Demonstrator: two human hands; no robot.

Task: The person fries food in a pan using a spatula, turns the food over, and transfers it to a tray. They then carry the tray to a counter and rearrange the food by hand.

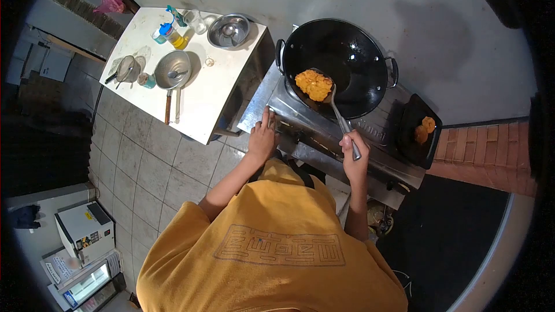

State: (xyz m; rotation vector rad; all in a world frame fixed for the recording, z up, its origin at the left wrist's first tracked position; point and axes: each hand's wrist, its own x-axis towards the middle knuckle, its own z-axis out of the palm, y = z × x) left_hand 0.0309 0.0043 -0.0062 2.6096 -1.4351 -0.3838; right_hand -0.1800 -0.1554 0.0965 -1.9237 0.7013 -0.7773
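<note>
My right hand [355, 157] is wrapped round the handle of a metal spatula [342, 120] that reaches over the near rim of a black wok [355, 37]. An orange-brown fritter [314, 85] lies at the spatula's far end, covering most of its head, on the left side of the wok. Dark oil appears to coat the wok's bottom. My left hand [263, 138] rests on the front edge of the steel stove [283, 117], fingers stretched out, holding nothing.
On the stove's right end, a black tray [413, 138] bears several fried pieces [425, 129]. A white table [211, 95] at left carries a saucepan [173, 69], a steel bowl [228, 30], an oil bottle [173, 36] and a strainer [128, 70]. A wall stands behind the wok.
</note>
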